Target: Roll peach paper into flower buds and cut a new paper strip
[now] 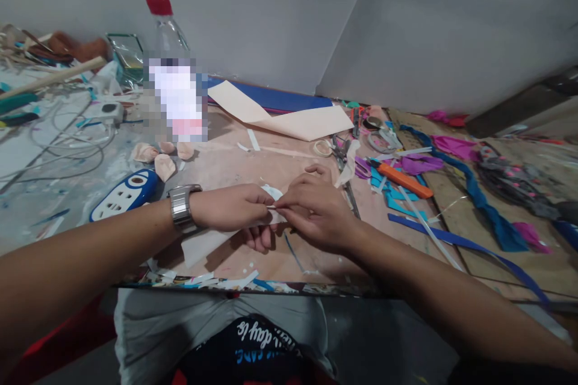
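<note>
My left hand (pixel 230 207), with a metal watch (pixel 181 206) on the wrist, is closed on a white strip (pixel 201 246), paper or cloth, whose free end slants down to the left under the wrist. Its thumb lies on top and the other fingers curl beneath. My right hand (pixel 316 207) meets it in front, thumb and fingertips pinched together at the strip's other end. What exactly sits between the right fingertips is partly hidden. A bit of white material shows just behind the touching fingertips.
A red-capped bottle (pixel 171 42) stands behind several petal-like pieces (pixel 165 166) and a blue-white power socket (pixel 124 195). A cream strip (pixel 311 124) lies folded at the back. To the right are scissors (pixel 361 167), an orange cutter (pixel 401 179) and a blue ribbon (pixel 465 243).
</note>
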`<state>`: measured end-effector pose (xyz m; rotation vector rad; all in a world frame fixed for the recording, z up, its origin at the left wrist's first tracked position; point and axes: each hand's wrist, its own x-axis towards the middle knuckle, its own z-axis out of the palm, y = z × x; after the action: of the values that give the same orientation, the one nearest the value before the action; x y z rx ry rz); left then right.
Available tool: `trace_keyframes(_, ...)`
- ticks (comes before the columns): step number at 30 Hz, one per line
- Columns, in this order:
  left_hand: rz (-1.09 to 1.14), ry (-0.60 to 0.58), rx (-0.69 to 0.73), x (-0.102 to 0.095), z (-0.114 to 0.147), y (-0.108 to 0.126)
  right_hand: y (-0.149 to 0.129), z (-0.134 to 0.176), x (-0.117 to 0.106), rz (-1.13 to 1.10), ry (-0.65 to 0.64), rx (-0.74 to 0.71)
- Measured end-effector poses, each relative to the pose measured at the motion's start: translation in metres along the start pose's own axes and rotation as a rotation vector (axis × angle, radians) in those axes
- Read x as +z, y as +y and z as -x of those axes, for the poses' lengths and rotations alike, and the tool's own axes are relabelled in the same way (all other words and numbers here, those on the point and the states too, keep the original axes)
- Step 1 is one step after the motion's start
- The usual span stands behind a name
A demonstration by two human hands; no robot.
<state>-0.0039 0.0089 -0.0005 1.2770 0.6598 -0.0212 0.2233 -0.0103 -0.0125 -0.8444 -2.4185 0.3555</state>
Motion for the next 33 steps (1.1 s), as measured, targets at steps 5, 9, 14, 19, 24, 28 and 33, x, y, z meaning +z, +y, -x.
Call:
trace_keyframes(5, 0.052, -0.093, -0.014, -0.0044, 0.0001, 0.0002, 0.0011, 0.0006, -0.0002, -0.059, 0.011, -0.042)
trace_keyframes(9, 0.049, -0.076, 0.01, -0.0035, 0.0004, -0.0001, 0.0001, 0.0009, -0.0013, -0.051, -0.006, -0.033)
trace_keyframes(14, 0.06, -0.034, 0.037, -0.0038, 0.001, -0.0035, 0.0003, 0.0013, -0.0018, -0.043, -0.004, 0.012)
trace_keyframes(19, 0.027, -0.03, 0.044, -0.0044, -0.0007, -0.0048, 0.0027, 0.003, -0.0015, -0.016, 0.014, 0.014)
trace_keyframes(24, -0.007, 0.049, 0.137, 0.0012, -0.0026, -0.0044, 0.0027, 0.0037, -0.0017, -0.037, 0.01, 0.009)
trace_keyframes(28, -0.18, 0.157, 0.217, 0.0007, -0.002, -0.0028, 0.0019, 0.0019, -0.0028, -0.03, 0.005, 0.026)
trace_keyframes(33, -0.531, 0.288, 0.232, -0.0073, -0.0012, -0.0016, 0.0028, 0.0011, -0.0031, -0.025, -0.019, 0.017)
